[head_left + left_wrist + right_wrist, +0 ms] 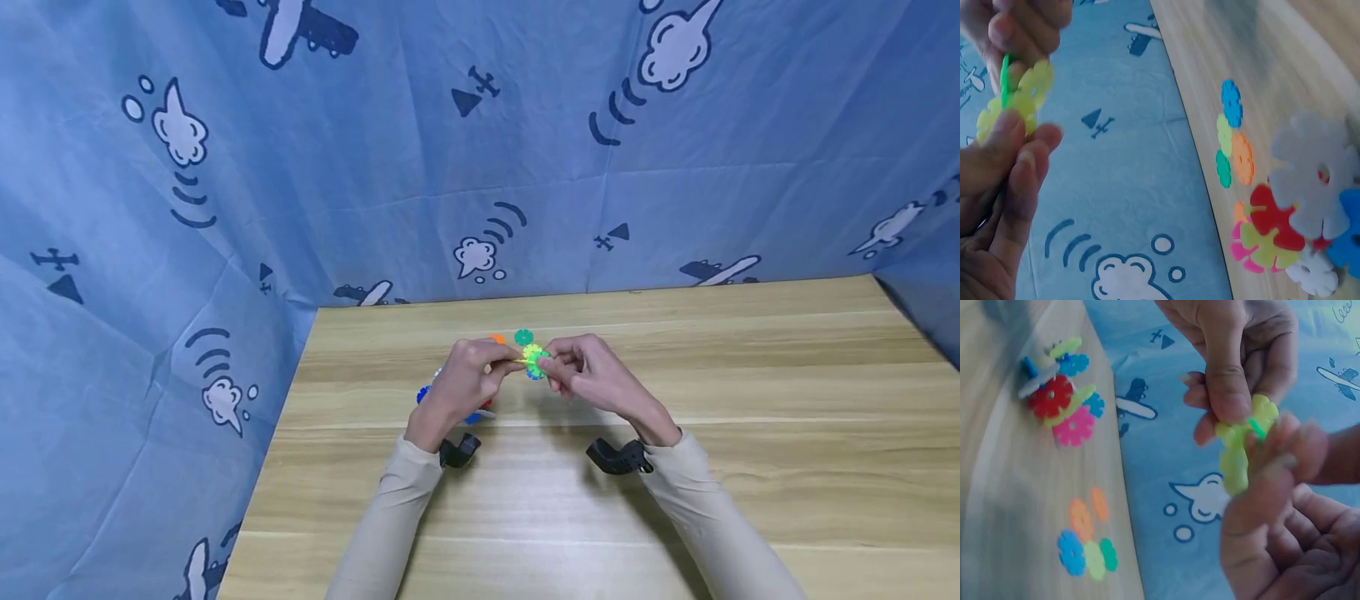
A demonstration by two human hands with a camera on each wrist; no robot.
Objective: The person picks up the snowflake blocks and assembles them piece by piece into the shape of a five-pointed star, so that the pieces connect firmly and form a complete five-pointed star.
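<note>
My left hand (467, 379) pinches a yellow flower-shaped plastic disc (988, 120) between thumb and fingers, raised over the table. My right hand (596, 375) pinches a bright green disc (1005, 78), seen edge-on in the left wrist view. The green disc meets the yellow one between the two hands. A second yellow disc (1234, 467) is joined to or touching these; fingers hide exactly how. Below and behind the hands, a few loose discs lie flat, among them a dark green one (523, 337) and a blue one (1072, 553).
Beside my left forearm sits a cluster of joined discs, with a large white disc (1310, 165), a red one (1052, 395) and a pink one (1074, 429). Orange discs (1081, 520) lie near the loose ones. A blue printed curtain (525, 167) hangs behind the wooden table (750, 400).
</note>
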